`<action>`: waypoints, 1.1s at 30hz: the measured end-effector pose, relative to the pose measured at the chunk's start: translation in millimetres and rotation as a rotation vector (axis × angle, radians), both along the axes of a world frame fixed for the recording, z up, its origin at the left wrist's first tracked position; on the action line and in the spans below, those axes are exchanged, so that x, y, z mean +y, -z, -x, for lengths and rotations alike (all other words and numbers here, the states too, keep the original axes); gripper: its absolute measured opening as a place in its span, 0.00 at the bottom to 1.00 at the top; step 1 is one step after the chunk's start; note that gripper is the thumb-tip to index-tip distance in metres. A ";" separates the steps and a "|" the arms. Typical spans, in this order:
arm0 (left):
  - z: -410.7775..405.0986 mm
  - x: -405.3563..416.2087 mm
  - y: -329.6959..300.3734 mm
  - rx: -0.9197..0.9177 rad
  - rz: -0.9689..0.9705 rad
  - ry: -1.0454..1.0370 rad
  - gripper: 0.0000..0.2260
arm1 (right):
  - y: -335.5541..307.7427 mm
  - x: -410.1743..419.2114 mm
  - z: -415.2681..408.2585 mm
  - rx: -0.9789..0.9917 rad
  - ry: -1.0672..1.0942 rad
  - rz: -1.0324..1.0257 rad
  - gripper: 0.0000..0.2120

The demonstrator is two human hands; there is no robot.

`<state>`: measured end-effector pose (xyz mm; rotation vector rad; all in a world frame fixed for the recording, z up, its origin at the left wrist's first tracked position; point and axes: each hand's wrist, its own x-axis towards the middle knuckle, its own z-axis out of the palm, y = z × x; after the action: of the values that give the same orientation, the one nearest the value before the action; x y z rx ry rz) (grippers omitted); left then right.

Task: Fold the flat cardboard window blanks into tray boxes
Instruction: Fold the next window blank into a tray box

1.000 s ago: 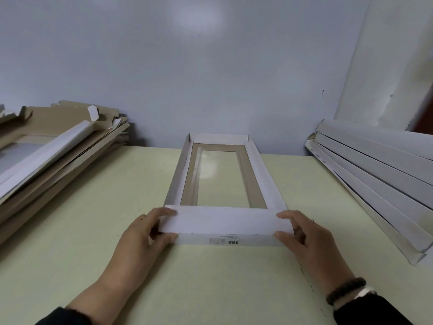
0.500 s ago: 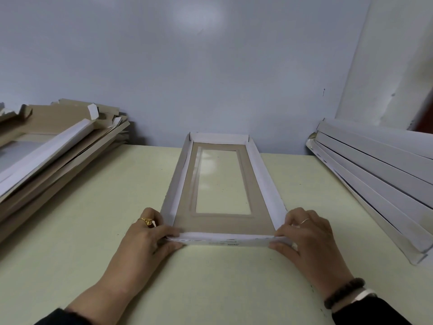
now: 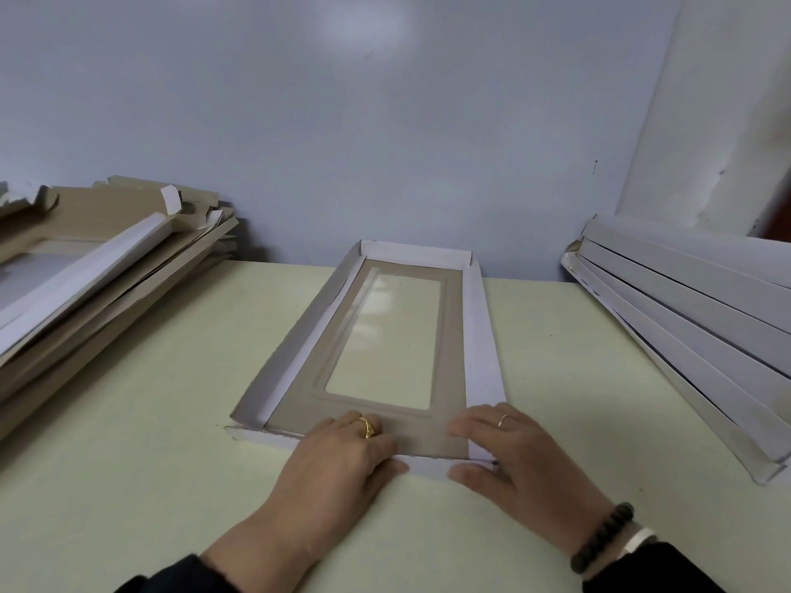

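We press both flat, open-fingered grips, left hand and right hand, onto the tray box near wall; next, raise its sagging left wall.

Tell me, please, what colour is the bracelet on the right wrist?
Dark brown, nearly black beads: the bracelet, seen in the head view.

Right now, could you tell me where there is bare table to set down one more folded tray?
Bare table lies between the stack of flat blanks and the tray, and a narrower strip between the tray and the folded trays. The near left corner is free too. The tray's near end is crowded: both hands rest there.
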<state>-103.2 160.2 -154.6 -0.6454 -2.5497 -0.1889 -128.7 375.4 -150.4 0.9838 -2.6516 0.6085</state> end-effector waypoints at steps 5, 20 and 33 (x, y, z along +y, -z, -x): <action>-2.8 2.3 -1.4 0.019 0.005 -0.035 0.15 | 4.7 11.1 3.2 -0.086 -0.017 -0.044 0.32; -5.9 4.1 -2.2 -0.025 -0.023 -0.025 0.10 | 2.0 9.6 1.0 0.071 0.003 -0.080 0.15; -5.2 0.1 -11.3 -0.107 0.071 -0.025 0.11 | 6.1 7.4 -2.8 0.450 0.100 -0.147 0.12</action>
<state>-97.9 160.3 -143.3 -0.6457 -2.6762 -0.1273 -125.9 382.8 -156.5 0.8939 -2.3446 0.1454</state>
